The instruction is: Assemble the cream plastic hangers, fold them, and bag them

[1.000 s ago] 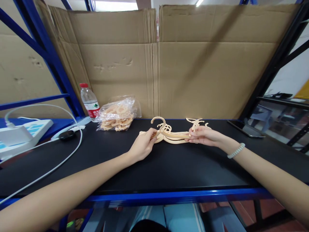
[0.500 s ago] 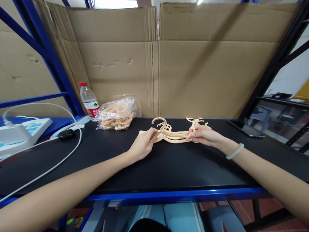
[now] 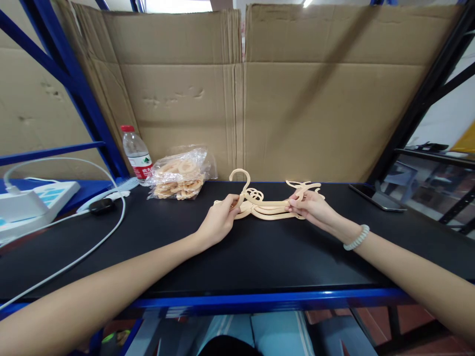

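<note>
Both hands pinch a cream, smooth-looking plastic clothes hanger with a curved hook just above the bench. The left hand has thumb and fingers closed near the neck, below the upright hook; the right hand pinches towards the far end of the arm, though its fingers hide the exact contact. Directly beneath lie more cream hangers, nested flat, and behind the right hand sit thin, curved cream pieces, some overlapping the fingers, so I cannot tell whether it touches those too.

The hanger is probably light and fairly stiff, with slight give along the slender arm; its smooth finish could slide between fingertips. The neck looks the surest place to grip, with a second hold well out along the arm. The thin hook seems easiest to bend or snap, so it is better left unloaded.
</note>
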A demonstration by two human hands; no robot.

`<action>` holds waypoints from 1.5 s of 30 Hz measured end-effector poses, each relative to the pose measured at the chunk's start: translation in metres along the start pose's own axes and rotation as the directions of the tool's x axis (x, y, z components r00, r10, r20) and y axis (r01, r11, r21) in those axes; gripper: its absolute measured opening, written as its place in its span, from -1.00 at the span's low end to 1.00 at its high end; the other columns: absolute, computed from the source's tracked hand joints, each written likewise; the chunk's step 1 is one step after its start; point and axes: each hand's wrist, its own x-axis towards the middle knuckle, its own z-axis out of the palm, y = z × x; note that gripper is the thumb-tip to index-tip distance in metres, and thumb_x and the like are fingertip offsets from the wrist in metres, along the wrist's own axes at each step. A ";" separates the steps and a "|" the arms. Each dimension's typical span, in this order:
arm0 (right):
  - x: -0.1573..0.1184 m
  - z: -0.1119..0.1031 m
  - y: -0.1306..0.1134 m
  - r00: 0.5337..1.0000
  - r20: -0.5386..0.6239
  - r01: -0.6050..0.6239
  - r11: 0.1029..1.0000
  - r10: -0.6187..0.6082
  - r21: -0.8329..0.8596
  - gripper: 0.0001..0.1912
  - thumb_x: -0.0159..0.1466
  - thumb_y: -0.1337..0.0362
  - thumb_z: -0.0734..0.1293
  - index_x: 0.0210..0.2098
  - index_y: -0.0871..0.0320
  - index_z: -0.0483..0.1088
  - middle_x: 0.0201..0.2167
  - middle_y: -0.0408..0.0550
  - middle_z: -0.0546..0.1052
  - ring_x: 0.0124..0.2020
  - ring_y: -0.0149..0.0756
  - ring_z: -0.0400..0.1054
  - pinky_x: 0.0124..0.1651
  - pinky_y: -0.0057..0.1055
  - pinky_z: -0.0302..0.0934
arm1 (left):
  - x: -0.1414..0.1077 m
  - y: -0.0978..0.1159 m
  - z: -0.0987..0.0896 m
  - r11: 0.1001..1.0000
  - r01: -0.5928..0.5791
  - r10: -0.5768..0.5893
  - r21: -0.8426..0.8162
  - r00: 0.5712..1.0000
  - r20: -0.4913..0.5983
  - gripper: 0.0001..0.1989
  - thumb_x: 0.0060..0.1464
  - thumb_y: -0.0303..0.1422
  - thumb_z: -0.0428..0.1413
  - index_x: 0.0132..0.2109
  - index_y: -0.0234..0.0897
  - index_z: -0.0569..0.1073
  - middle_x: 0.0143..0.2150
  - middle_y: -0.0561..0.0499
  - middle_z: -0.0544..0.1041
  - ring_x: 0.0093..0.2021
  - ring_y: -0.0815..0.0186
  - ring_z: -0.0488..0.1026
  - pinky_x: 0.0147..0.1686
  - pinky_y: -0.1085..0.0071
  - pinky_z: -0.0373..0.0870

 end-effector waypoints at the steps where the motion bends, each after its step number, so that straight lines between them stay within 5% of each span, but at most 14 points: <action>1: -0.001 0.001 -0.001 1.000 0.001 0.012 1.000 -0.012 0.026 -0.63 -0.15 0.24 0.60 -0.51 0.18 0.35 -0.48 -0.10 0.51 -0.41 -0.34 0.46 -0.17 -0.36 0.38 | 0.000 0.000 0.000 1.000 0.013 -0.013 -0.018 1.000 -0.007 -0.82 0.19 -0.36 -0.07 -0.06 -0.21 0.29 -0.22 -0.05 0.55 -0.18 0.19 0.53 -0.16 0.29 0.41; 7: 0.000 -0.002 -0.018 0.995 0.019 0.101 0.993 -0.103 0.056 -0.77 0.05 0.13 0.49 -0.48 0.15 0.46 -0.26 -0.05 0.54 -0.24 -0.31 0.40 -0.18 -0.34 0.35 | 0.006 -0.002 -0.007 0.997 0.011 -0.015 -0.074 0.998 -0.061 -0.74 0.19 -0.34 -0.05 0.03 -0.24 0.24 -0.27 -0.02 0.53 -0.24 0.25 0.52 -0.23 0.35 0.42; 12: 0.006 -0.025 -0.030 0.976 -0.065 0.205 0.978 -0.206 -0.026 -0.79 0.01 0.16 0.51 -0.41 0.13 0.52 -0.40 -0.10 0.51 -0.43 -0.42 0.32 -0.34 -0.42 0.27 | 0.014 0.000 -0.022 0.990 -0.074 0.087 0.117 0.990 -0.110 -0.84 0.11 -0.38 0.02 -0.13 -0.28 0.38 -0.24 -0.03 0.46 -0.29 0.30 0.43 -0.28 0.37 0.40; 16: 0.005 -0.044 -0.042 0.988 0.002 0.149 0.952 -0.154 -0.267 -0.71 -0.04 0.12 0.52 -0.40 0.16 0.51 -0.50 -0.13 0.48 -0.54 -0.46 0.25 -0.44 -0.45 0.19 | 0.016 0.001 -0.029 0.976 -0.139 0.150 0.168 0.987 -0.057 -0.85 0.07 -0.43 0.04 -0.17 -0.29 0.41 -0.29 -0.02 0.46 -0.27 0.29 0.42 -0.24 0.34 0.38; 21: 0.002 -0.061 -0.057 0.968 0.248 0.135 0.732 0.048 -0.668 -0.64 -0.04 0.03 0.50 -0.44 0.20 0.47 -0.43 -0.05 0.51 -0.40 -0.33 0.36 -0.33 -0.39 0.20 | 0.015 0.003 -0.030 0.970 -0.152 0.125 0.188 0.981 0.147 -0.87 0.06 -0.46 0.05 -0.21 -0.27 0.43 -0.31 0.01 0.51 -0.29 0.29 0.45 -0.28 0.39 0.35; 26: 0.003 -0.069 -0.058 0.920 0.341 0.202 0.513 0.192 -0.834 -0.61 0.01 -0.04 0.44 -0.42 0.19 0.50 -0.50 -0.09 0.48 -0.48 -0.36 0.31 -0.40 -0.40 0.14 | 0.009 0.005 -0.021 0.956 -0.195 0.126 0.220 0.948 0.292 -0.90 0.01 -0.52 0.07 -0.28 -0.27 0.42 -0.29 0.01 0.52 -0.27 0.28 0.45 -0.26 0.40 0.33; 32: 0.005 -0.069 -0.055 0.900 0.376 0.278 0.376 0.220 -0.884 -0.58 0.03 -0.10 0.40 -0.41 0.17 0.52 -0.43 -0.06 0.52 -0.38 -0.28 0.34 -0.31 -0.37 0.15 | 0.004 0.003 -0.016 0.938 -0.234 0.139 0.255 0.930 0.342 -0.92 0.05 -0.49 0.02 -0.31 -0.27 0.39 -0.29 -0.03 0.47 -0.27 0.26 0.42 -0.28 0.39 0.33; 38: 0.003 -0.065 -0.057 0.916 0.385 0.349 0.250 0.114 -0.903 -0.63 0.12 -0.05 0.34 -0.38 0.14 0.51 -0.37 -0.04 0.52 -0.32 -0.22 0.35 -0.28 -0.33 0.18 | 0.000 0.008 -0.011 0.909 -0.191 0.115 0.371 0.969 0.217 -0.63 0.02 -0.50 0.02 0.03 -0.31 0.30 -0.18 -0.11 0.45 -0.14 0.14 0.38 -0.15 0.23 0.35; 42: -0.002 -0.037 -0.040 0.929 0.351 0.369 0.225 -0.118 -0.902 -0.57 0.25 -0.01 0.20 -0.12 0.16 0.47 -0.13 0.08 0.51 -0.09 -0.11 0.38 -0.05 -0.22 0.24 | -0.004 0.013 -0.003 0.896 -0.185 0.113 0.404 0.974 0.197 -0.62 0.09 -0.44 -0.02 0.08 -0.34 0.29 0.01 -0.20 0.41 0.01 0.09 0.34 -0.01 0.14 0.31; 45: -0.008 -0.009 -0.012 0.931 0.323 0.346 0.133 -0.170 -0.929 -0.30 0.26 -0.15 0.15 0.17 0.25 0.28 0.16 0.22 0.34 0.19 0.06 0.17 0.20 -0.06 0.05 | -0.006 0.011 0.003 0.893 -0.186 0.077 0.410 0.960 0.268 -0.58 0.17 -0.37 -0.08 0.16 -0.41 0.25 0.19 -0.28 0.32 0.19 0.04 0.24 0.16 0.09 0.16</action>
